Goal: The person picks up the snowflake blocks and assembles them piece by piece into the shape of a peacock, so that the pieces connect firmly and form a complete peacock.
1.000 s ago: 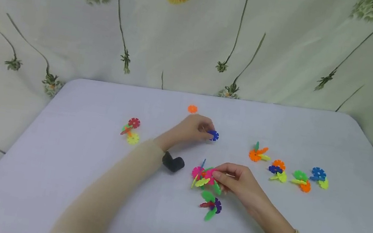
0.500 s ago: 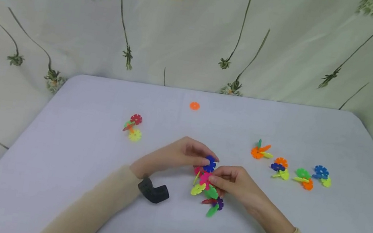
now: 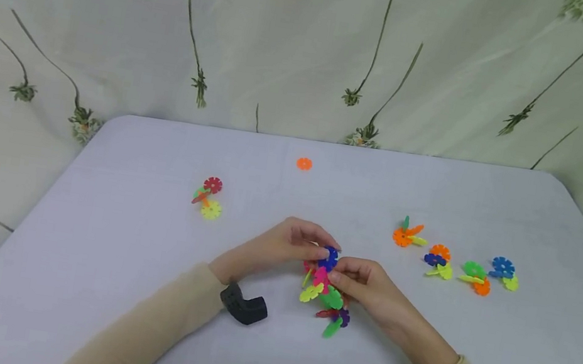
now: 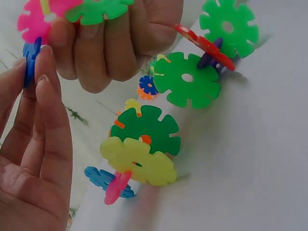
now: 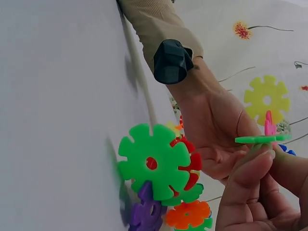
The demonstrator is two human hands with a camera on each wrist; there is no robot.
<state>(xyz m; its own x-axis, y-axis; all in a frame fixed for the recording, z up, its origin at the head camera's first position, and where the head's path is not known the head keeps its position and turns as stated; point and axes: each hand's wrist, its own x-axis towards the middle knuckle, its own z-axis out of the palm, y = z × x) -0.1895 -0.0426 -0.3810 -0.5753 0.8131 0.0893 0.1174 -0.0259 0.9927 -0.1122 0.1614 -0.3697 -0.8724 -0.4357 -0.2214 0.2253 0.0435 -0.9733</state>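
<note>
My left hand (image 3: pixel 292 247) pinches a dark blue notched plastic disc (image 3: pixel 331 258) between thumb and fingertips. Beside it, my right hand (image 3: pixel 369 285) pinches a small cluster of linked discs: pink (image 3: pixel 320 279), yellow (image 3: pixel 311 292) and green (image 3: pixel 331 298). In the left wrist view the blue disc (image 4: pixel 32 62) stands edge-on against the rim of the pink disc (image 4: pixel 38 21). Close below the hands lies a linked group with red, purple and green discs (image 4: pixel 187 79). Another group, with dark green, pale yellow (image 4: pixel 137 161), blue and pink discs, is partly hidden by my hands in the head view.
A red, green and yellow disc group (image 3: pixel 210 210) lies on the left of the white table (image 3: pixel 82 276). One loose orange disc (image 3: pixel 304 163) lies near the back edge. Several joined groups, including an orange one (image 3: pixel 403 238) and a blue one (image 3: pixel 502 266), are at the right.
My left hand has brought the blue disc from the back of the table down to the pink disc. My right hand has stayed nearly in place, its cluster turned slightly.
</note>
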